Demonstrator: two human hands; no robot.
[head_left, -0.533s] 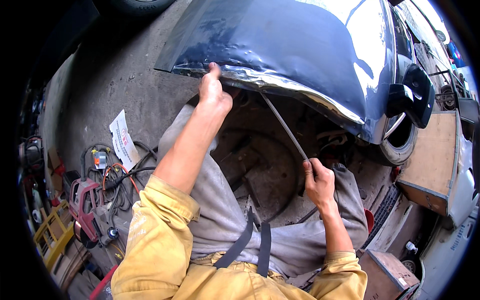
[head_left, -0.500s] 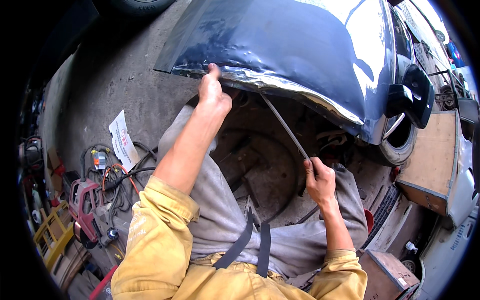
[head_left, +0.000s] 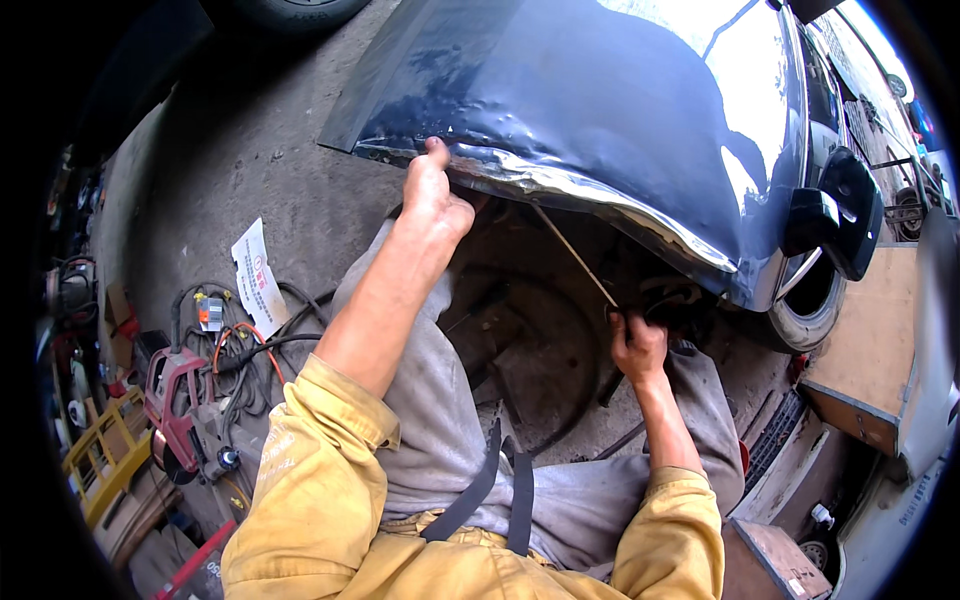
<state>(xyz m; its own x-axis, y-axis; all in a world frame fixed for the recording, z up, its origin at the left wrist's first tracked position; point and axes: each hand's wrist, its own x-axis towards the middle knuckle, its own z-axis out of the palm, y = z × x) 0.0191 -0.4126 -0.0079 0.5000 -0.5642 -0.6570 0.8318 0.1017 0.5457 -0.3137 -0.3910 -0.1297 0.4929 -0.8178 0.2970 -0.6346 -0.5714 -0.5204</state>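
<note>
Head view: left hand (head_left: pixel 432 200) grips the crumpled edge of the blue panel (head_left: pixel 600 110), thumb on top, fingers hidden beneath. Right hand (head_left: pixel 641 345) closed on the near end of the rod (head_left: pixel 577 253); rod slants up to the panel's edge, tip contact unclear. Cables (head_left: pixel 240 366) at left.

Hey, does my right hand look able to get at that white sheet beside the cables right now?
Probably not: your right hand is holding a thin rod, and your left forearm and left leg lie between it and the white sheet.
</note>
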